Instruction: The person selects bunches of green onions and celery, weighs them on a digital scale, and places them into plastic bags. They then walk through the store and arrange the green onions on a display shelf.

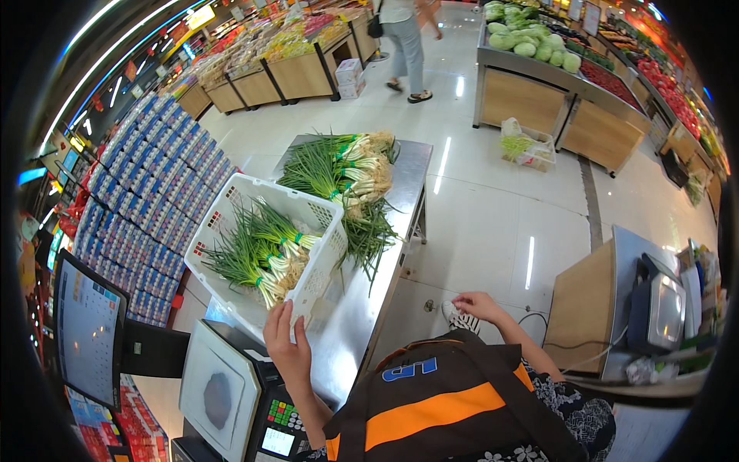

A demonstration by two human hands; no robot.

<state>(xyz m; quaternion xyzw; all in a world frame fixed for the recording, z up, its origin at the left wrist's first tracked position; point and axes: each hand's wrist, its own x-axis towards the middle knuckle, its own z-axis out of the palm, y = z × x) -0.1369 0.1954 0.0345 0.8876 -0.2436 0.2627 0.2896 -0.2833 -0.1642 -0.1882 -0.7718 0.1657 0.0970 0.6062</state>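
My left hand (287, 341) is at the near rim of a white perforated plastic crate (326, 254), its fingers apart beside the roots of the scallions. Inside the crate lie several scallion bunches (262, 260) bound with green bands. More banded scallion bunches (361, 167) are piled on the stainless steel table (410, 173), past the crate, with loose green leaves (372, 237) beside them. To the right of the table, my right hand (476, 305) hangs over the floor, fingers bent and partly together; nothing can be made out in it.
A weighing scale (222, 392) with a keypad and a monitor (89, 332) stand at the left. Stacked egg trays (150, 196) rise behind them. On the right are a wooden counter (580, 312) and a cabbage stand (522, 95). A person (409, 52) walks in the aisle ahead.
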